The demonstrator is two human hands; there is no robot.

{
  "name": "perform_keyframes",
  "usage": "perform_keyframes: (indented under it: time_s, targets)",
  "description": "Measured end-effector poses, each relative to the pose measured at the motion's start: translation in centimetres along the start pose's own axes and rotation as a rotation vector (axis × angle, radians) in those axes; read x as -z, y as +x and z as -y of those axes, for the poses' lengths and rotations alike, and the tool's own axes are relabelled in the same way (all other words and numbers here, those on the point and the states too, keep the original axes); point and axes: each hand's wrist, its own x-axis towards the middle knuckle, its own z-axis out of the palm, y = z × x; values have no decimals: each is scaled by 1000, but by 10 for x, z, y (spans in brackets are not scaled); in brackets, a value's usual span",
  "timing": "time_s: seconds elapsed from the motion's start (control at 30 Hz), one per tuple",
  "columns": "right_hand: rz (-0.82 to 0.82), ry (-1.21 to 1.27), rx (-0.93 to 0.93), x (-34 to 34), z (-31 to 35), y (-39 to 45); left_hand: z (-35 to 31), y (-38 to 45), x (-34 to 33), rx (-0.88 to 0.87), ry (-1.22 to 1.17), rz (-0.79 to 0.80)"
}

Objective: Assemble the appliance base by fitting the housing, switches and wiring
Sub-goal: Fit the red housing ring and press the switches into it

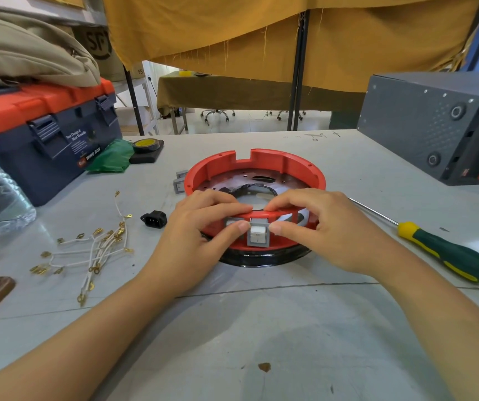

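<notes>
Housing (257, 162) fitting is at the switch step: our left hand (203, 227) and right hand (319, 230) pinch its near rim, thumbs pressing the rocker switch (258, 234), which next needs squaring home.

Grey table (261, 328) bears red housing (264, 160), screwdriver (449, 253), wires (96, 250), toolbox (44, 134)

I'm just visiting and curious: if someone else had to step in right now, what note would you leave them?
Left hand: grips the near wall of the red housing, thumb beside the switch.
Right hand: same grip from the other side, thumb at the grey rocker switch.
That switch sits in the housing's near wall; whether it has clicked home I cannot tell.
Waiting on the table: spare switches left of the housing, black power socket, white wires, screwdriver.
Left to do: remaining switches, socket, wiring.
</notes>
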Motion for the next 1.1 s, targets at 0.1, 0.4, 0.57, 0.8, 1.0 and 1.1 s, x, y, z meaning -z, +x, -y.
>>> perform_keyframes:
  time_s: [0.1, 0.4, 0.57, 0.8, 1.0, 1.1]
  targets:
    - [-25, -8, 4, -2, -1, 0, -2, 0, 1, 10, -16, -2]
    - [-44, -59, -33, -5, 2, 0, -6, 0, 1, 35, -38, -7]
    - [-52, -26, -44, -6, 4, 0, -6, 1, 0, 76, -85, -3]
    - [-41, -30, -60, -6, 4, 0, -7, 2, 0, 98, -116, -6]
    - [-45, -9, -71, -5, 7, 0, -10, 3, 0, 119, -112, -4]
    - [-43, -17, -82, -5, 8, 0, -11, 3, 0, 123, -112, -10]
